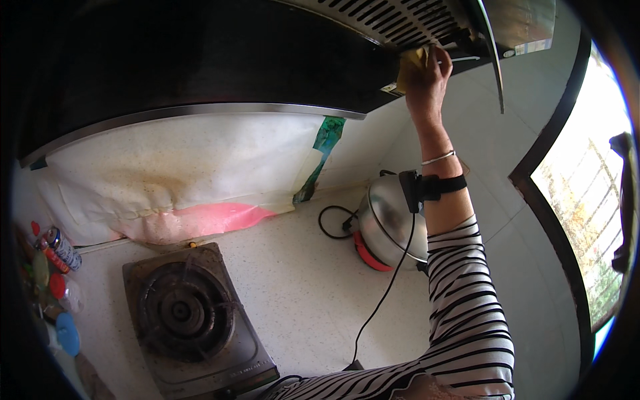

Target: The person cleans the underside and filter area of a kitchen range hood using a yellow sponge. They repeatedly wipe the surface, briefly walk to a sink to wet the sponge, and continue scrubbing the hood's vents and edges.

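My right hand (431, 75) is raised to the right end of a black range hood (225, 60), its fingers closed on a yellow cloth (411, 67). The cloth lies against the hood's edge, just below the slotted metal grille (395, 20). A bracelet and a black strap with a small device (411, 191) sit on my forearm, and a cable runs down from the device. My left hand is out of view. Before me, a single-burner gas stove (182, 312) stands on the speckled countertop (300, 280).
A round metal pot with a lid (387, 220) and red base stands under my forearm. A spray can (65, 248), a red-lidded jar (65, 291) and a blue lid (67, 334) are at the left. Stained sheeting (175, 165) covers the back wall; a window (585, 185) is at right.
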Demonstrator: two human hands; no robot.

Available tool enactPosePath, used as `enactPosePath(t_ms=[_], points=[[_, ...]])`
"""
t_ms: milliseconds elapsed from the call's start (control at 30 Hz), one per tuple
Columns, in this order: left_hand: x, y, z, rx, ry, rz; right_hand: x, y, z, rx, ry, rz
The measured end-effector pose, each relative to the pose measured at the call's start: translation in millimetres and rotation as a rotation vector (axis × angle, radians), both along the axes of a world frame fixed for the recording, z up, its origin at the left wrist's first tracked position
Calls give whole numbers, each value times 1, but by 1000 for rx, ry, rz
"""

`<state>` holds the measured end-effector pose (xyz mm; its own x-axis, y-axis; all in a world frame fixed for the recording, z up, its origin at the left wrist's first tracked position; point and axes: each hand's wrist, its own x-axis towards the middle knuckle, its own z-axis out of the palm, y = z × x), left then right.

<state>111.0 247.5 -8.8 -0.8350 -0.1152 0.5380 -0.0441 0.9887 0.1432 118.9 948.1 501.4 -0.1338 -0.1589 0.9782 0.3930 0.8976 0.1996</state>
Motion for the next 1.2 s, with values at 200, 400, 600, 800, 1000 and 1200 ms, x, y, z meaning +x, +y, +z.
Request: enactPosePath(t_ms=[200, 400, 600, 800, 1000, 1200], points=[[-1, -5, -8, -57, -2, -3, 12, -10, -17, -148, -116, 96], [0, -2, -10, -11, 40, 14, 53, -66, -78, -1032, -142, 1210], [0, -21, -33, -102, -58, -86, 72, -139, -159, -1470, 1, 2082], [-12, -38, -68, -4, 53, -70, 85, -199, -234, -1796, 115, 2271], [-7, 16, 37, 721, -110, -290, 91, -251, -260, -1843, 79, 2249], [25, 150, 203, 1239, -498, -1164, 80, -310, -260, -1725, -124, 2330]])
